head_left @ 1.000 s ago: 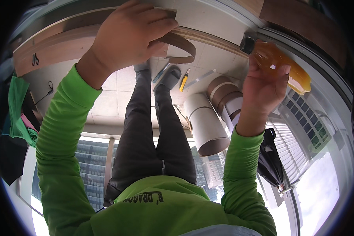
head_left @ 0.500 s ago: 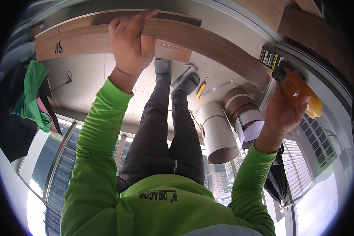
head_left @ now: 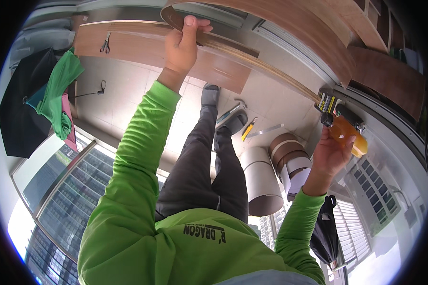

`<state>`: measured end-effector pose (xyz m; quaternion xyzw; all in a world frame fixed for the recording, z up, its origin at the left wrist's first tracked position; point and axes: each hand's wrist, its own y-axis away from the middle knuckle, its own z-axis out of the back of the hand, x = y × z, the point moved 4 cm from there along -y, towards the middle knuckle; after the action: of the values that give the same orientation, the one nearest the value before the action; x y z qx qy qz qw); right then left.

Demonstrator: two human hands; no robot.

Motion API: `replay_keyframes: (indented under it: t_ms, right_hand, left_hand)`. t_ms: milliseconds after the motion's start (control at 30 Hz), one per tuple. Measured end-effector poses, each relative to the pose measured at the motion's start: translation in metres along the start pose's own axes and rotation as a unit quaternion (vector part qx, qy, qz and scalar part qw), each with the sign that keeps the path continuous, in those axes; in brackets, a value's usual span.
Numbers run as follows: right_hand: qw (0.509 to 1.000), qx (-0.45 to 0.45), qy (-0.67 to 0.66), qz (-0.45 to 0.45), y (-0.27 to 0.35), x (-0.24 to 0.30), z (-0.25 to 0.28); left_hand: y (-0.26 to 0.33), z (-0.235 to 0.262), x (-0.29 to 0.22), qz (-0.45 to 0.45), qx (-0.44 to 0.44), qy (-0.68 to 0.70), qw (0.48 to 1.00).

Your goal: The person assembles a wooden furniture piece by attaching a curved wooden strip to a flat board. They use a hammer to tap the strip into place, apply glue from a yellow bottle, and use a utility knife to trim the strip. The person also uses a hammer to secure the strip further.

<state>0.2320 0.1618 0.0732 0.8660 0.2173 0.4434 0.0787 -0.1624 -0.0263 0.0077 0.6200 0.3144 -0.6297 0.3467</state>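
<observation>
My left hand (head_left: 181,50) is raised at the upper middle, thumb and fingers closed on the near end of a long, bendy wood-grain strip (head_left: 290,23). The strip bows up and away to the right, its end curling behind my hand. Below it runs a narrow, light-coloured board edge (head_left: 259,65), from near my left hand toward the right wall. On the right, my right hand (head_left: 332,154) grips an amber bottle (head_left: 349,137) with a black cap (head_left: 326,118), held tilted. The bottle hides part of those fingers.
A wide wood-grain board (head_left: 214,71) lies beyond my feet, with scissors (head_left: 105,43) on it. A hammer (head_left: 230,111), yellow cutter knife (head_left: 248,129) and metal ruler (head_left: 267,129) lie by my foot. Rolled sheets (head_left: 260,183) stand nearby; an open black umbrella (head_left: 26,107) is at left.
The strip has lifted and swung upward, uncovering the light board edge beneath. My left hand has turned, thumb now up. My right hand with the bottle appears lower. The whole view has shifted.
</observation>
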Motion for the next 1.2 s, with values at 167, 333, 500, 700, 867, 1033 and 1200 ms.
replay_keyframes:
  t_ms: [167, 333, 500, 700, 867, 1033, 1200]
  right_hand:
    - [1.0, 0.016, -0.01, -0.016, 0.007, -0.006, 0.004]
    - [0.999, 0.026, -0.004, -0.021, 0.012, -0.013, 0.003]
    - [0.999, 0.028, -0.02, -0.016, 0.014, -0.021, -0.002]
    - [0.997, 0.03, -0.076, -0.016, 0.008, -0.015, 0.003]
    - [0.999, -0.024, -0.037, 0.019, 0.01, -0.016, -0.008]
    - [0.997, -0.046, 0.012, 0.057, 0.006, -0.021, -0.014]
    - [0.991, -0.07, 0.082, 0.08, -0.008, -0.026, -0.016]
  left_hand:
    - [-0.024, 0.018, -0.01, 0.024, 0.013, -0.055, 0.998]
    - [-0.038, 0.037, -0.012, -0.01, 0.022, -0.059, 0.998]
    - [-0.051, 0.06, -0.003, -0.064, 0.111, -0.171, 0.977]
    - [-0.061, 0.086, 0.021, 0.029, 0.18, -0.058, 0.982]
    - [-0.071, 0.118, 0.033, 0.019, 0.193, -0.054, 0.979]
    - [-0.075, 0.115, 0.029, 0.042, 0.214, -0.001, 0.976]
    - [-0.08, 0.121, 0.035, 0.04, 0.208, 0.001, 0.977]
